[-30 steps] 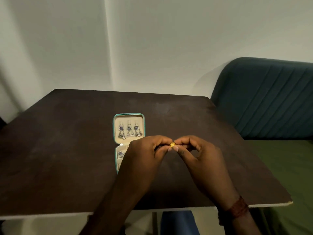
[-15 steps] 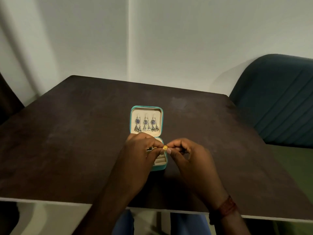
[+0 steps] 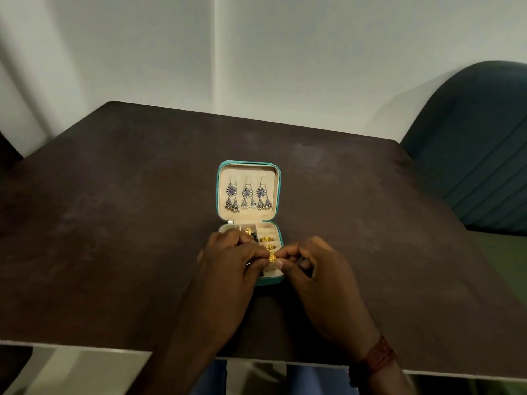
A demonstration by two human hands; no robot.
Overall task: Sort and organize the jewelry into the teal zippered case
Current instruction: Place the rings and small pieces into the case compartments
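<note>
Both hands have slid slightly toward the bottom of the frame since half a second ago, uncovering more of the case's tray. At frame centre the left hand [image 3: 228, 260] and right hand [image 3: 310, 269] meet, each pinching one small gold piece [image 3: 272, 258] in its fingertips, over the tray's lower right part. The case [image 3: 271, 281] lies open on the dark table [image 3: 114, 223], its lid toward the upper frame with three silver-blue earrings [image 3: 247, 196] hung in a row. Gold rings [image 3: 266, 239] sit in the tray's right-hand slots. A red band [image 3: 377, 356] circles the right wrist. A teal chair [image 3: 470, 166] fills the right edge.
</note>
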